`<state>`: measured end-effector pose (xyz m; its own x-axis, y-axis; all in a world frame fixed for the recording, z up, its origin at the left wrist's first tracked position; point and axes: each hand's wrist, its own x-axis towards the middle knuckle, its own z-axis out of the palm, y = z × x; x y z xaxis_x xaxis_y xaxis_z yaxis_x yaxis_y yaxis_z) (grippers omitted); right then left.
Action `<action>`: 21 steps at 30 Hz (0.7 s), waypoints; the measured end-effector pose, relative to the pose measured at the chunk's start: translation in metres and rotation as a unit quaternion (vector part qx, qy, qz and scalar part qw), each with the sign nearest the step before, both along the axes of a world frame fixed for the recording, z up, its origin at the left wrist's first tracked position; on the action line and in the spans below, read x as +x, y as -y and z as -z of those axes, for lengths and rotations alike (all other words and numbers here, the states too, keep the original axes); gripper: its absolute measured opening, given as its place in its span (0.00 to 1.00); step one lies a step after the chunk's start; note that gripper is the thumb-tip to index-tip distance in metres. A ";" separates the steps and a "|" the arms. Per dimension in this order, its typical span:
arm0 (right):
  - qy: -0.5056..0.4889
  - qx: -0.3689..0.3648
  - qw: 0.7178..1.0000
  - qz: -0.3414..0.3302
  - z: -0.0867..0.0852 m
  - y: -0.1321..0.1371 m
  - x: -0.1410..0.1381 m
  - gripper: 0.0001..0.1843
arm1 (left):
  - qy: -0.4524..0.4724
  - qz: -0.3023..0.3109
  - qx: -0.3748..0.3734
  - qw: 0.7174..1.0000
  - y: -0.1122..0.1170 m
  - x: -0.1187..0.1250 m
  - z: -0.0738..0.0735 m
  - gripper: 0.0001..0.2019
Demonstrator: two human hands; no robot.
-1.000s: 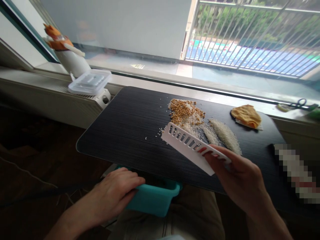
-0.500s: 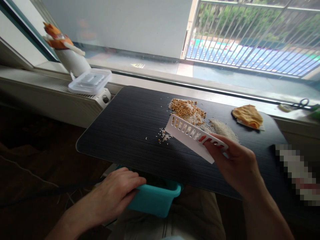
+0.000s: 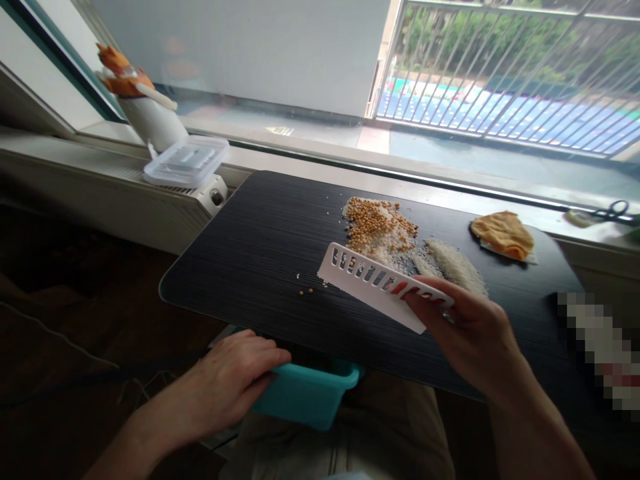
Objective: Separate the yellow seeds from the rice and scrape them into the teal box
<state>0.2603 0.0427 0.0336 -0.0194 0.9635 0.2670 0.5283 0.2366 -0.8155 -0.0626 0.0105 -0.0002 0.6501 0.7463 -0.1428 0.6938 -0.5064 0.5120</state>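
My right hand (image 3: 470,327) is closed round one end of a white slotted plastic strip (image 3: 367,293), held on edge against the dark tabletop (image 3: 235,247). Just off its far end lie a few rice grains (image 3: 325,284) and two yellow beans (image 3: 305,291). Behind the strip spreads a heap of yellow beans and rice (image 3: 375,223), partly hidden by it. Below the table's front edge, my left hand (image 3: 240,367) grips the rim of a turquoise plastic bin (image 3: 307,398). The bin's inside is dark and mostly covered by the tabletop.
A separate rice pile (image 3: 457,263) lies right of the mixed heap. Farther right is a folded tan cloth (image 3: 504,235). Scissors (image 3: 613,211) rest on the windowsill. A clear plastic lid (image 3: 187,162) and an orange-topped white figure (image 3: 145,100) stand at the left.
My right hand has moved the strip slightly left and nearer to me. The scattered rice at its far end is now mostly hidden, and two beans lie farther left. My left hand keeps its grip.
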 end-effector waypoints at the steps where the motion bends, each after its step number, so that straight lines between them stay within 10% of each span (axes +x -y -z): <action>1: 0.003 -0.004 1.000 -0.010 0.001 -0.001 -0.002 0.08 | -0.003 -0.001 -0.002 1.000 0.000 0.000 0.000 0.15; 12: 0.031 -0.045 0.977 -0.206 -0.012 0.006 -0.015 0.09 | -0.008 -0.044 -0.016 0.999 0.002 -0.030 -0.010 0.13; 21: 0.014 -0.033 0.969 -0.243 -0.006 0.007 -0.046 0.10 | -0.005 -0.080 -0.025 0.996 0.008 -0.050 -0.016 0.13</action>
<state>0.2147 0.0360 0.0399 -0.4820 0.8536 0.1974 0.3902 0.4109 -0.8240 -0.1125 0.0030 0.0157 0.5211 0.8323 -0.1890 0.7692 -0.3620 0.5266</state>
